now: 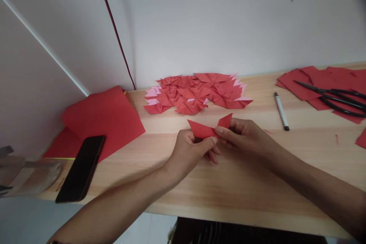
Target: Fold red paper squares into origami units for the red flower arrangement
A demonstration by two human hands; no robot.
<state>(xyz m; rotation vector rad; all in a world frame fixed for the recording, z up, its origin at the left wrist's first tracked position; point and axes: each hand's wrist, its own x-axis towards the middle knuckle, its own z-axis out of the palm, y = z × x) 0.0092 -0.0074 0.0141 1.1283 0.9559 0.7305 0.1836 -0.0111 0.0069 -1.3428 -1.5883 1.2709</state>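
Note:
A folded piece of red paper (pixel 202 129) is held between both hands above the middle of the table, its two pointed ends turned up. My left hand (pixel 194 146) pinches its left part, thumb along the near side. With thumb and fingers, my right hand (pixel 240 132) grips the right part near the raised flap. Some of the paper's lower edge is hidden behind the fingers. Just beyond the hands lies a pile of folded red and pink paper pieces (pixel 194 93) against the wall.
Large red paper sheets (pixel 105 114) lie at the left, partly under a black phone (pixel 81 169). A clear container (pixel 37 177) stands at the left edge. To the right are a marker pen (pixel 281 111), black-handled scissors (pixel 337 97) and cut red papers (pixel 303 84). A thin cable (pixel 116 28) runs down the wall.

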